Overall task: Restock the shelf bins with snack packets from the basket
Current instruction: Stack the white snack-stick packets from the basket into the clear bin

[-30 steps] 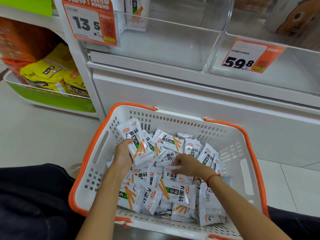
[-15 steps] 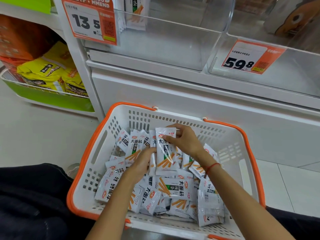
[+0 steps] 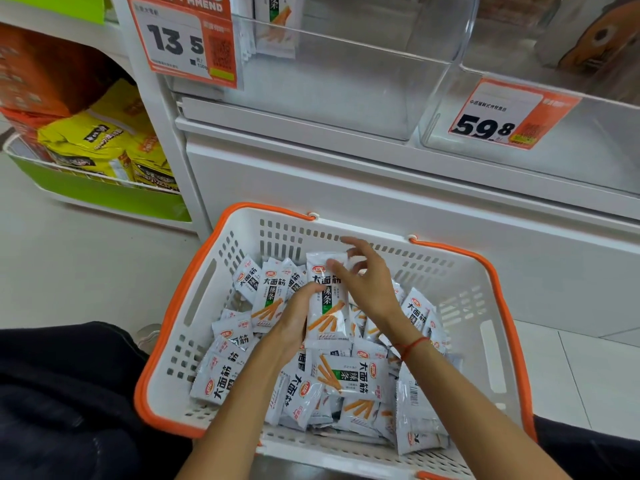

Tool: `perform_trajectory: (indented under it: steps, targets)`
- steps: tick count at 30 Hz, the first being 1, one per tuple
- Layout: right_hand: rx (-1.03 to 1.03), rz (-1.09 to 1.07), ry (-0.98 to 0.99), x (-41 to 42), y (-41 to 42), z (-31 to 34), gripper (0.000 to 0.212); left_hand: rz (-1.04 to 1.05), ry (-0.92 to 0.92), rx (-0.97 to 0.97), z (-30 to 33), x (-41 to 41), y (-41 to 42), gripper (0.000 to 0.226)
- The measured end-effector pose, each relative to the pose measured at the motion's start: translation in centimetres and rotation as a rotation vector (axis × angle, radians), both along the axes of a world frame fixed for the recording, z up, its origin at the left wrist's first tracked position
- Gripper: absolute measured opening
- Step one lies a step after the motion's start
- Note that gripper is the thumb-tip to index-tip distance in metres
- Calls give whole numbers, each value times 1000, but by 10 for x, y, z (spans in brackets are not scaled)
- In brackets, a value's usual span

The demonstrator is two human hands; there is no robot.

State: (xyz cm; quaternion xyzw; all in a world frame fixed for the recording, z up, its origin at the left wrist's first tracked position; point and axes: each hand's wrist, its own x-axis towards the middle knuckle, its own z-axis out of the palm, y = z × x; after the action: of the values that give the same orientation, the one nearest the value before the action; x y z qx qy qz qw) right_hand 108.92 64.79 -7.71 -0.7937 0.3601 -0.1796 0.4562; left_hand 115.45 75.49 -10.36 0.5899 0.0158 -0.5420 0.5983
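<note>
A white basket with an orange rim point(image 3: 221, 258) stands on the floor in front of the shelf, heaped with white snack packets point(image 3: 349, 375) printed with orange sticks. My left hand point(image 3: 294, 323) grips one packet point(image 3: 327, 306) upright by its left side, above the pile. My right hand point(image 3: 370, 289) is beside it with fingers spread; its thumb touches the packet's top edge. Above, the clear shelf bin point(image 3: 346, 81) holds a few of the same packets point(image 3: 277, 26) at its back left.
An orange price tag reading 13.5 point(image 3: 183, 39) hangs on that bin; a second clear bin point(image 3: 571, 140) to the right carries a 59.8 tag point(image 3: 502, 116). Yellow bags point(image 3: 93, 143) sit on a green shelf at left. My dark-trousered knee point(image 3: 52, 393) is beside the basket.
My right hand lifted a packet from the pile and set it against my left hand, then spread its fingers. My left hand moved right and took hold of that packet.
</note>
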Motion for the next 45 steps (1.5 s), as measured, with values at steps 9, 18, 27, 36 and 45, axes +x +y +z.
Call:
perform_trajectory:
  steps: [9, 18, 27, 36, 45]
  targets:
    - [398, 451, 292, 6, 8, 76, 53, 282, -184, -182, 51, 6, 0, 21]
    - [-213, 440, -267, 10, 9, 133, 57, 137, -897, -380, 135, 32, 11, 60]
    - [-742, 310, -756, 42, 1, 224, 37, 86, -1578, -574, 242, 82, 12, 51]
    - [-919, 247, -631, 118, -36, 252, 47, 311, -2103, -97, 292, 162, -14, 39]
    - [-386, 301, -330, 196, -109, 243, 64, -177, -1929, 338, 309, 225, -71, 83]
